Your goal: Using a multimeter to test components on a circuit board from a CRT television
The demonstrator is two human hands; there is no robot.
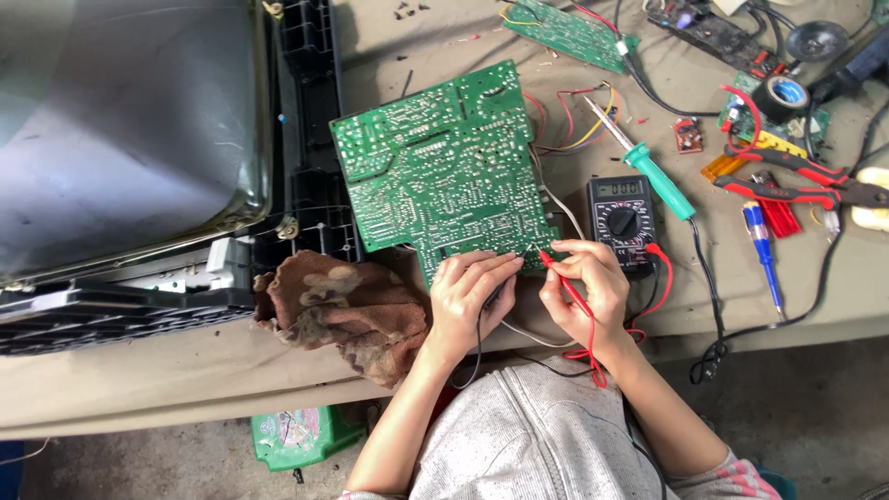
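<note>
board (443, 167): large green circuit board, solder side up, lying on the bench (139, 370) between the tv shell (130, 130) and the meter (621, 220); its near edge is under both hands.
left hand (466, 294): fingers curled narrow, tips pressed to the board's near edge; a black lead runs out under the palm, so it appears to pinch the black probe, though the probe itself is hidden.
right hand (588, 285): fingers closed in a pen grip on the red probe (562, 281), tip set on the board's near right corner.
meter: black, dial type, just right of the board, display lit; reading too small to tell.
step in hand: judged to be a two-probe check of points along the board's near edge.
next move calls for: steady tips on small solder pads, no bridging of neighbours, eyes to the display.
nearby: soldering iron (648, 165) beside the meter; brown rag (343, 310) left of the left hand; pliers (796, 181) well apart at right.
</note>
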